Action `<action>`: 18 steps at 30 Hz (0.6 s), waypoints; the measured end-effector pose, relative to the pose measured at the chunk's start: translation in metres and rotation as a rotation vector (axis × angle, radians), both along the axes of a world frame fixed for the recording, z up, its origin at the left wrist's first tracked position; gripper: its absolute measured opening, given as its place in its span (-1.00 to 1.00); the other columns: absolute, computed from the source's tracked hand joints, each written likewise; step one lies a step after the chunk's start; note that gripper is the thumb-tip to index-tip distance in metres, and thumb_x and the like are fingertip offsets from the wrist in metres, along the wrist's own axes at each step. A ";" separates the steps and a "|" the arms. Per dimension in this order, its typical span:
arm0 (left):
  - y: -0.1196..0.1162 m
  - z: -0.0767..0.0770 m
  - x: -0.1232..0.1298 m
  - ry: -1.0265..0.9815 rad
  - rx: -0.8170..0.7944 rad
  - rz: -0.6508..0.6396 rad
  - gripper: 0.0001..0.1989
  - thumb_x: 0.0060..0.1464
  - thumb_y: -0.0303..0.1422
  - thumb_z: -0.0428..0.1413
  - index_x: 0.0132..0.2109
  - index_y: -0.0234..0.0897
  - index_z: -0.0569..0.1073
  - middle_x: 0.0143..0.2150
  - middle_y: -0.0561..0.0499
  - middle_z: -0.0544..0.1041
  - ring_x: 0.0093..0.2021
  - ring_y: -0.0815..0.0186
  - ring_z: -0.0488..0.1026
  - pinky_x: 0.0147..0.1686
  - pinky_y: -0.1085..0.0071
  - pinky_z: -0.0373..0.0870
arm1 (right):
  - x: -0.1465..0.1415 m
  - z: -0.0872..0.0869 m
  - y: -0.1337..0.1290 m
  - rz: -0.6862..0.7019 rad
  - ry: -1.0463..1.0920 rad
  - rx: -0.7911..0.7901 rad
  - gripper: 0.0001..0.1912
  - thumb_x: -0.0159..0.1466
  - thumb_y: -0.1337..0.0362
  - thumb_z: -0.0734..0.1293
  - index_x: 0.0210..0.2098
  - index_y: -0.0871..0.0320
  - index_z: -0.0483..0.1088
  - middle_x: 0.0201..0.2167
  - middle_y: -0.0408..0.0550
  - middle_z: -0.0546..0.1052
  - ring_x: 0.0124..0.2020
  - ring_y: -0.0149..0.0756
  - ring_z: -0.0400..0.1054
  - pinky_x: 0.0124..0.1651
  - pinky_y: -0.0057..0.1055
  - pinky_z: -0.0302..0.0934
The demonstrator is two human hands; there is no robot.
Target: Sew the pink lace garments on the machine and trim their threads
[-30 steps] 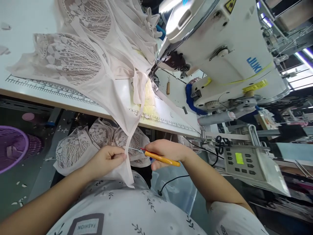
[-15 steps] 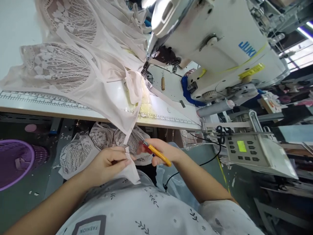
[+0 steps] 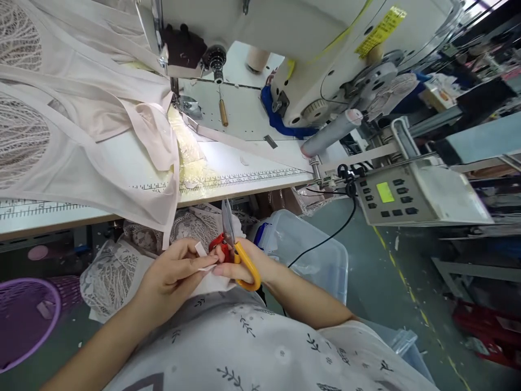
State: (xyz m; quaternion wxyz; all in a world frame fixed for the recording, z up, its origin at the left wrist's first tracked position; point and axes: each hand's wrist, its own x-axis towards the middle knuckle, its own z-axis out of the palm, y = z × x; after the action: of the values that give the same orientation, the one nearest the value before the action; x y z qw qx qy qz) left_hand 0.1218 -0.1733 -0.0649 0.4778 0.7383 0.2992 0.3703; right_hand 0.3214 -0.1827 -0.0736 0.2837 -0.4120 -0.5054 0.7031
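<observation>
My left hand (image 3: 175,271) pinches a pale strap end of a bra, close in front of my body. In my right hand (image 3: 248,260) is a pair of scissors (image 3: 247,267) with yellow and red handles, its blades pointing up toward the table edge. My right thumb and fingertips also touch the pale fabric, right beside the left fingers. Pale lace bras (image 3: 134,141) lie across the table's left side, with one strap hanging over the edge. More lace bras (image 3: 109,282) sit below the table, partly behind my left hand.
A sewing machine (image 3: 317,32) stands on the table (image 3: 252,168), with a wooden-handled awl (image 3: 223,113) on its bed. The control box (image 3: 391,195) is at right. A purple basket (image 3: 52,326) is at lower left, and a clear plastic bin (image 3: 317,244) at right.
The view has shifted right. My right hand has come against my left hand, and the scissors have swung from slanted to nearly upright. The right fingers now touch the fabric.
</observation>
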 end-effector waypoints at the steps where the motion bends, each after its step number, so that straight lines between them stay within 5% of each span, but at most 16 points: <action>1: 0.000 0.001 0.001 0.016 0.016 0.008 -0.63 0.16 -0.54 0.00 0.00 -0.01 0.50 -0.24 0.03 0.40 -0.30 0.40 0.43 -0.36 0.52 0.41 | -0.001 0.000 -0.001 -0.017 -0.022 0.039 -0.51 0.02 -0.04 0.48 -0.45 0.12 0.16 -0.52 -0.24 0.25 -0.50 -0.44 0.14 -0.44 -0.46 0.12; 5: -0.003 0.002 -0.001 0.164 0.100 0.182 -0.73 0.14 -0.46 0.07 -0.02 -0.14 0.41 -0.09 -0.03 0.44 -0.09 0.30 0.44 -0.18 0.45 0.44 | -0.002 0.002 -0.007 -0.162 -0.213 0.350 -0.64 0.15 0.09 0.37 -0.50 0.11 0.11 -0.48 -0.17 0.30 -0.48 -0.40 0.16 -0.40 -0.43 0.13; 9: -0.002 0.003 -0.002 0.292 0.104 0.226 -0.95 0.14 -0.38 0.04 -0.22 -0.20 0.36 -0.19 -0.02 0.52 -0.16 0.27 0.49 -0.19 0.40 0.45 | 0.006 0.004 -0.007 -0.128 -0.418 0.545 -0.77 0.16 0.26 0.31 -0.50 0.10 0.12 -0.47 -0.11 0.35 -0.44 -0.33 0.22 -0.36 -0.39 0.16; 14: 0.004 0.005 0.005 0.350 0.013 0.210 -0.92 0.12 -0.33 0.00 -0.30 -0.20 0.36 -0.29 -0.02 0.54 -0.26 0.24 0.50 -0.32 0.37 0.44 | 0.010 0.002 -0.005 -0.106 -0.460 0.599 -0.80 0.14 0.30 0.29 -0.50 0.10 0.13 -0.47 -0.09 0.38 -0.44 -0.31 0.26 -0.36 -0.38 0.17; 18: 0.005 0.008 0.010 0.284 -0.133 0.236 -0.88 0.12 -0.34 0.01 -0.39 -0.21 0.34 -0.37 0.01 0.49 -0.33 0.30 0.46 -0.37 0.43 0.40 | 0.008 0.003 -0.005 -0.144 -0.469 0.507 -0.72 0.19 0.14 0.31 -0.50 0.10 0.14 -0.47 -0.09 0.39 -0.43 -0.31 0.28 -0.35 -0.36 0.21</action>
State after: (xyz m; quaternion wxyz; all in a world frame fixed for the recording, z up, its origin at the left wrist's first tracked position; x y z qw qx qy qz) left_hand 0.1320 -0.1681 -0.0570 0.4318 0.7096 0.4721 0.2951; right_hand 0.3298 -0.1877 -0.0704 0.3020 -0.5131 -0.6849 0.4199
